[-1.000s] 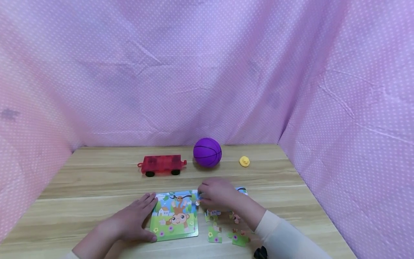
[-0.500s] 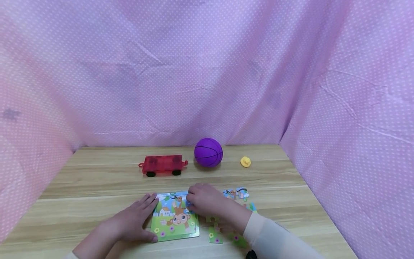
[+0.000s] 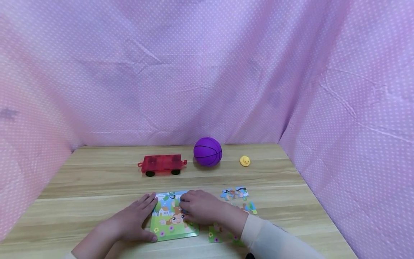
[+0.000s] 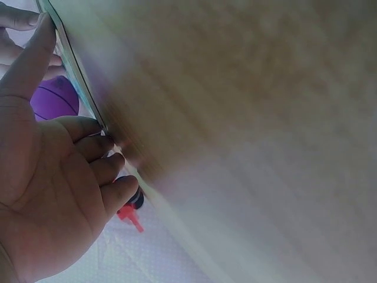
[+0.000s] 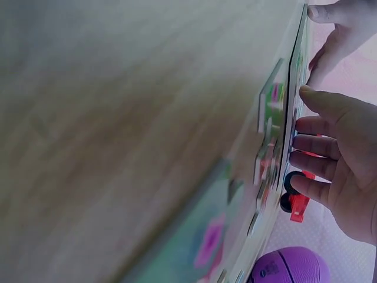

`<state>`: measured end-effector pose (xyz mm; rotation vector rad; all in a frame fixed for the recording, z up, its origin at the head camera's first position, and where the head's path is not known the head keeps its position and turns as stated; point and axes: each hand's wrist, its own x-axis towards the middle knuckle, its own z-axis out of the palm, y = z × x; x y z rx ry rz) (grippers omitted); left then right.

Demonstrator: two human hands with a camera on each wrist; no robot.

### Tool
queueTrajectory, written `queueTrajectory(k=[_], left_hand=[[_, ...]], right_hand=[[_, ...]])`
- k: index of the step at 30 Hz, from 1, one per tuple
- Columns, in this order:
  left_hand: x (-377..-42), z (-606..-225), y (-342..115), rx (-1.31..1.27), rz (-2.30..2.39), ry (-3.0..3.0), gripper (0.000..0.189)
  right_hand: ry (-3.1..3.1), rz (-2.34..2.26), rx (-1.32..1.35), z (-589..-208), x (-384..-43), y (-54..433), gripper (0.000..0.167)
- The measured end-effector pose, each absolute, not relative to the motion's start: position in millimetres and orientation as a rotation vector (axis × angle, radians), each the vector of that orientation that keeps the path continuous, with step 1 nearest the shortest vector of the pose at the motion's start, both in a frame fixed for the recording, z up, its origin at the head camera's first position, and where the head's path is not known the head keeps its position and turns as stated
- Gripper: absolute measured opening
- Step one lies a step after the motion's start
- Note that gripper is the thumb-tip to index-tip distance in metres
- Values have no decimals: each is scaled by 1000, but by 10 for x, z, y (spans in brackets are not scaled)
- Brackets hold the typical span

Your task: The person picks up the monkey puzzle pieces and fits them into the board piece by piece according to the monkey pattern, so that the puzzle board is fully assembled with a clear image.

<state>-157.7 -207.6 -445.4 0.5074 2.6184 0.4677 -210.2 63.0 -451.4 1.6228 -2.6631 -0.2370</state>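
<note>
Puzzle board (image 3: pixel 171 223) near-square, picture top points away; left hand (image 3: pixel 135 218) spread, steadying left edge; right hand (image 3: pixel 204 207) half-curled over right side, hold unclear

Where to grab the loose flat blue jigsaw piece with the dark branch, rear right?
On the flat blue jigsaw piece, likely pinch the far and near edges, from above and its right: it lies flat, so only edges offer a hold; the blue-and-brown jigsaw piece crowds its left, while bare wood-grain table shows on its right.
</note>
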Motion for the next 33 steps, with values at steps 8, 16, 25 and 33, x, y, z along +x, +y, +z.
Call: queueTrajectory(k=[8, 16, 25, 33], left_hand=[[-1570, -4461, -2083, 505, 477, 2619, 116], [-1565, -4474, -2083, 524, 479, 2632, 117], [-1577, -4475, -2077, 520, 483, 2634, 117], [-1579, -4468, -2067, 514, 486, 2627, 118]], right_hand=[[-2654, -220, 1674, -4527, -2071, 438, 54], [-2693, -223, 1742, -4504, -2037, 271, 70], [-2727, -206, 1748, -4495, -2039, 257, 71], [-2779, -44, 1606, -4394, -2218, 613, 64]])
